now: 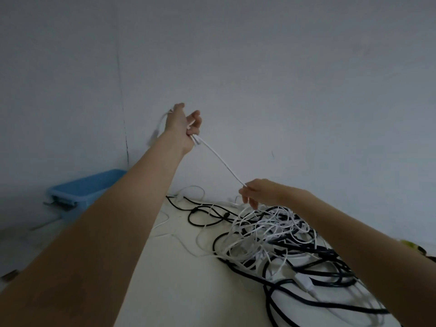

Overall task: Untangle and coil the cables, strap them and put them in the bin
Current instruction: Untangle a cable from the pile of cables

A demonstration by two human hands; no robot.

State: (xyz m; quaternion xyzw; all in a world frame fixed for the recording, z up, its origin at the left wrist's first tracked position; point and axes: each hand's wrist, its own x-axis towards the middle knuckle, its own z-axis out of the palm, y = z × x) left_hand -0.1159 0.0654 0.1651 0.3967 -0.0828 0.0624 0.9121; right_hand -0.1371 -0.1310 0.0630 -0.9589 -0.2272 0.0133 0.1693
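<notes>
A plain, pale grey-blue painted wall fills everything above and beyond both raised hands. To the left of the left hand a thin dark vertical crack or seam runs down the wall towards the floor. A smooth cream-white flat tabletop lies beneath the hands, meeting the wall just behind the right hand. Below the left forearm, beside the table's left edge, is a dim grey floor. The light is low, even and cool.

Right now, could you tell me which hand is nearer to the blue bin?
Left. The left hand is raised above and right of the blue bin; the right hand is farther right, over the cables.
</notes>
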